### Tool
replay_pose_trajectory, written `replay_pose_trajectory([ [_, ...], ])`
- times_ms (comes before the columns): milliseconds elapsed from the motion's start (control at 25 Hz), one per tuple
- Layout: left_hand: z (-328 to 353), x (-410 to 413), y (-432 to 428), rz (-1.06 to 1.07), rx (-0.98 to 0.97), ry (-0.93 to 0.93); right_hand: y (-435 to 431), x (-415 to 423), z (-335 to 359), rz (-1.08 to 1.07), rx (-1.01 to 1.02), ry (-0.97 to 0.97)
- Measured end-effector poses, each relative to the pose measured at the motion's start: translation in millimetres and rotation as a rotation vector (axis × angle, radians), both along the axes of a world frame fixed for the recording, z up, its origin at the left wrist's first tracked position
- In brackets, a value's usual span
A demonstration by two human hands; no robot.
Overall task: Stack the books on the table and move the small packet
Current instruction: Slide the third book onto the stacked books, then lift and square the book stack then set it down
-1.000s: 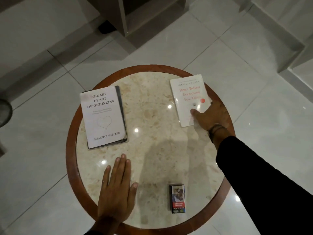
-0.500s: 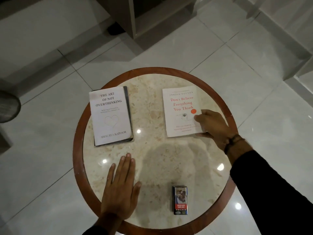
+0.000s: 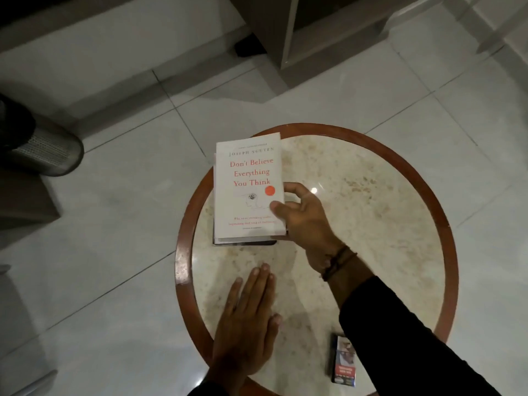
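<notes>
A white book with red title lettering (image 3: 247, 184) lies on top of the other book at the table's left side; only a dark strip of the lower book (image 3: 243, 242) shows beneath its near edge. My right hand (image 3: 303, 221) grips the top book's right edge, thumb on the cover. My left hand (image 3: 247, 324) rests flat on the marble, fingers together, holding nothing. The small packet (image 3: 344, 362) lies near the table's front edge, partly under my right sleeve.
The round marble table has a brown wooden rim (image 3: 183, 252). A dark metal bin (image 3: 37, 144) stands on the tiled floor to the left. A furniture leg and shelf (image 3: 288, 30) stand beyond the table.
My right hand carried the white red-lettered book leftward across the table onto the other book. The left hand stayed flat. The camera view shifted left.
</notes>
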State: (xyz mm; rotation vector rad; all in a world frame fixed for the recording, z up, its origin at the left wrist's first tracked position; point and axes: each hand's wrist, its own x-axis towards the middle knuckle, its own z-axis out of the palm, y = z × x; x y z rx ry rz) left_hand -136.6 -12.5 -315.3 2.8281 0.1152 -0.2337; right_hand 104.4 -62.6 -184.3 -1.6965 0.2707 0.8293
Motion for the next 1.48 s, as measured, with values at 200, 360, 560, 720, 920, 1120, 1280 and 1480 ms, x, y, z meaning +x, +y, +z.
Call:
replay_pose_trajectory([
  [200,0,-1,0,0.033,-0.043,-0.022,21,-12,-30,-0.004,-0.447,-0.114],
  [360,8,0,1,0.026,-0.131,-0.064,16,-5,-30,0.037,-0.557,-0.117],
  [560,56,53,53,0.541,-0.363,-0.277,22,9,-31,0.034,-0.444,-0.135],
  [720,80,154,112,0.997,-0.409,0.084,39,14,-35,0.143,-0.493,-0.159],
  [920,81,177,100,0.916,-0.495,0.199,54,6,-38,0.167,-0.577,-0.234],
  [1120,83,172,131,0.957,-0.88,0.21,39,2,-40,0.071,-0.302,-0.26],
  [1280,100,151,136,0.703,-0.975,0.039,9,-3,-21,0.028,-0.027,-0.366],
  [1480,94,145,122,0.541,-0.855,-0.285,1,-23,-23,0.155,-0.02,-0.706],
])
